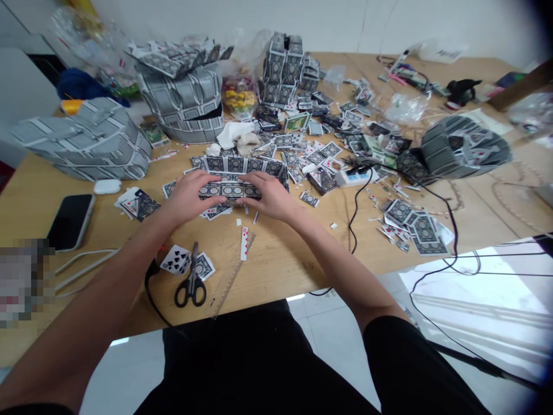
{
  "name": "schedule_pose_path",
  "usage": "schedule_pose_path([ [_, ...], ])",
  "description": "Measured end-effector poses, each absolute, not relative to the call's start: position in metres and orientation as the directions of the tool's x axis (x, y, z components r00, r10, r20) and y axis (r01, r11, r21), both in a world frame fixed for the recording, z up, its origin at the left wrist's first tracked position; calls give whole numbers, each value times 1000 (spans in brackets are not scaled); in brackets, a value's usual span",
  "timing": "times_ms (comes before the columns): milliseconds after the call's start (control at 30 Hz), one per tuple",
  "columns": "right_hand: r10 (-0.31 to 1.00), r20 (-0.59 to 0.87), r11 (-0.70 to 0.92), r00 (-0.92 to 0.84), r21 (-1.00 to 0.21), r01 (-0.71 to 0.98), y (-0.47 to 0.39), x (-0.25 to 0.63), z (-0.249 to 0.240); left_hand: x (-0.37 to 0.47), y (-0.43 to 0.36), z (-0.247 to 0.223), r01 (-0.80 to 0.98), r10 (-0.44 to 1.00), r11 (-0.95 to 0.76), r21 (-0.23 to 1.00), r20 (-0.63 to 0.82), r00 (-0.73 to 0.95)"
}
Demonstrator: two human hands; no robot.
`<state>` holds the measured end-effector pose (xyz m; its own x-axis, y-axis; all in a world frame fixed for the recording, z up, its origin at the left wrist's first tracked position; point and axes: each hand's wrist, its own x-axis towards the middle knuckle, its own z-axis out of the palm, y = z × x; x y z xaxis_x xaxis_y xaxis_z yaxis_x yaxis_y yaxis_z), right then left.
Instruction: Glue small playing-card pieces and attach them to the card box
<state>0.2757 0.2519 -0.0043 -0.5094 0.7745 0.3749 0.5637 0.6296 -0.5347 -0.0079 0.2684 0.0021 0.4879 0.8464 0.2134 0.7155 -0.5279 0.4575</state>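
Pressing left hand (188, 196) and right hand (270, 197) on card strip (230, 190), grip closed, fingertips hidden

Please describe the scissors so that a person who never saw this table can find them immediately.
Start at the near edge of the wooden table, just left of the middle, below the left hand. The scissors lie there closed, loops toward the person, blades pointing away, resting on two playing cards. Their black handles set them apart from the clear ruler beside them.
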Motion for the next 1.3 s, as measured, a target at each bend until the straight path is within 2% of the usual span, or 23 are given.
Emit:
schedule_pose_path([
  [200, 827, 288, 555, -482, -548, 625, 251, 290, -4, -6, 271, 0, 715, 847, -524, 464, 190, 497],
  [533, 831, 308, 546, -463, -610, 575, 250, 290, -10, -9, 276, -2, 654, 826, -548, 522, 212, 523],
  [733, 830, 316, 549, -459, -603, 578, 249, 288, -10, -9, 279, -3, 640, 812, -565, 520, 215, 543],
  [833, 810, 376, 586, -450, -556, 589, 242, 289, -10, -7, 274, -3, 669, 815, -571, 475, 231, 532],
  [967, 785, 477, 615, -396, -517, 596, 225, 297, -12, 8, 255, 4, 701, 786, -616, 360, 348, 512],
  [1133, 792, 515, 588, -327, -504, 632, 210, 312, -17, 37, 231, 10, 643, 691, -711, 283, 450, 566],
  [1300, 810, 504, 560, -298, -516, 649, 204, 314, -25, 53, 226, 2, 652, 688, -712, 262, 449, 570],
])
